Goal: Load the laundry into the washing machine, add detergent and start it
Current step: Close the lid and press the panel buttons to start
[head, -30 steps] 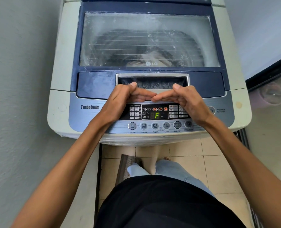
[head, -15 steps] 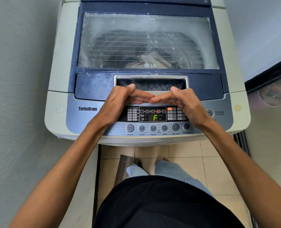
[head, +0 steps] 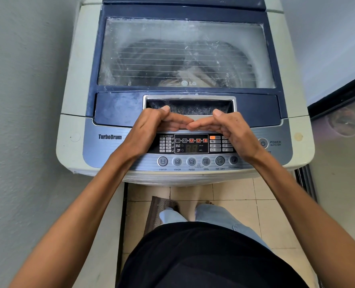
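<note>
The top-loading washing machine (head: 72, 84) stands in front of me with its blue-framed glass lid (head: 185, 53) down. Laundry (head: 189, 76) shows dimly in the drum through the dusty glass. My left hand (head: 151, 127) and my right hand (head: 230, 129) rest side by side on the lid handle (head: 190, 107). Their thumbs sit at the recess and their fingers lie along the lid's front lip, fingertips almost touching in the middle. Just below my hands, the control panel (head: 191, 143) has orange cycle icons lit and a dim number display. No detergent container is in view.
A row of round buttons (head: 197, 161) runs under the display, and the power button (head: 263, 143) is at the right. A wall (head: 22, 100) closes in on the left. A dark door frame (head: 338, 100) and a translucent door are on the right. My legs stand on tiled floor beside a mat (head: 158, 208).
Both hands have stayed on the lid handle. The green "F" on the display has gone, leaving dim digits. The view has shifted slightly.
</note>
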A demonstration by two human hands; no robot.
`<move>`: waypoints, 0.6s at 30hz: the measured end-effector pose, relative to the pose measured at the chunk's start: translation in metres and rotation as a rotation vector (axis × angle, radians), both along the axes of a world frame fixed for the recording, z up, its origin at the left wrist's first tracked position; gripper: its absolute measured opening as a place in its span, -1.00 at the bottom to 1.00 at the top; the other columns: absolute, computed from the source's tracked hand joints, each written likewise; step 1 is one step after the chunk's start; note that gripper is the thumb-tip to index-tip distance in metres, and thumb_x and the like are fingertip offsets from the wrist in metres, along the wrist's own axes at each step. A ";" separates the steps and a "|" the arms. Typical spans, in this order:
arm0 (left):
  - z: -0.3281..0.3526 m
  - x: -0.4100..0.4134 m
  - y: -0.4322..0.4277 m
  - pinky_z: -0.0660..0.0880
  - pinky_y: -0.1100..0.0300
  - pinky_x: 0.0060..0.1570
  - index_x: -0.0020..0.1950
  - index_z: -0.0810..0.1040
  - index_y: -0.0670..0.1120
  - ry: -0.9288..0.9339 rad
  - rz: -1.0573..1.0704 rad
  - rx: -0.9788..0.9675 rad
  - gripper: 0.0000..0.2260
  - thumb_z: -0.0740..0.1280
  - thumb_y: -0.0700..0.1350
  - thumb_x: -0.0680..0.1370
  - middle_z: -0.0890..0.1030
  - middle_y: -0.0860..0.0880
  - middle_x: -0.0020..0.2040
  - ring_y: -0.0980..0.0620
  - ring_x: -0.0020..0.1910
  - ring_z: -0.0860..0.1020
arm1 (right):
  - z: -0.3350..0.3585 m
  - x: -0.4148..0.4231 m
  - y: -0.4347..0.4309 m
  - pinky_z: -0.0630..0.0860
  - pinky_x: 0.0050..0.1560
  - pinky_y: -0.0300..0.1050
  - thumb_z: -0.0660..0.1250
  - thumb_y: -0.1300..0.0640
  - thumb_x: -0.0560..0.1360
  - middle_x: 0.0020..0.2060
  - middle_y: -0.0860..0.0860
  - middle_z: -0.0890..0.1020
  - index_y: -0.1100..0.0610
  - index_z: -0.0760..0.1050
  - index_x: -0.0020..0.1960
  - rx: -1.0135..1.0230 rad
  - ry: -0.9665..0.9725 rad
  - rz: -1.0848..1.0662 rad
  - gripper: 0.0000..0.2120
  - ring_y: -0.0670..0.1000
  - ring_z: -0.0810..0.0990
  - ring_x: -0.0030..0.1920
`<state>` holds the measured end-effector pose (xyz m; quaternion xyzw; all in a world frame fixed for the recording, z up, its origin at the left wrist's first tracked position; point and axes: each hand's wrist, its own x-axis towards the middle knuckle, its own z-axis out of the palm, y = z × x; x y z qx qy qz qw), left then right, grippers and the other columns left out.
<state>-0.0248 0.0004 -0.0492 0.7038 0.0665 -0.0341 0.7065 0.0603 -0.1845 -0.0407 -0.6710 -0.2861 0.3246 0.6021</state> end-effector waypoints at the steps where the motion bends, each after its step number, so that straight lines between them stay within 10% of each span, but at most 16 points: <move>1: 0.000 0.000 0.000 0.49 0.32 0.02 -0.04 0.64 0.00 0.002 0.003 0.000 -0.55 -0.06 -0.02 0.57 0.70 0.07 -0.12 0.10 0.01 0.63 | 0.000 0.000 0.000 0.50 0.13 -0.19 -0.04 0.12 0.57 -0.01 0.16 0.65 0.33 0.55 0.07 -0.003 -0.003 -0.001 -0.56 0.05 0.64 0.05; 18: 0.004 0.000 -0.008 0.48 0.38 -0.06 -0.01 0.62 -0.09 -0.032 0.046 0.048 -0.56 -0.06 -0.03 0.55 0.70 0.08 -0.12 0.10 -0.01 0.64 | -0.003 -0.001 0.001 0.50 0.18 -0.08 0.11 0.14 0.54 -0.01 0.15 0.66 0.35 0.57 0.04 -0.018 -0.060 -0.024 -0.65 0.05 0.63 0.06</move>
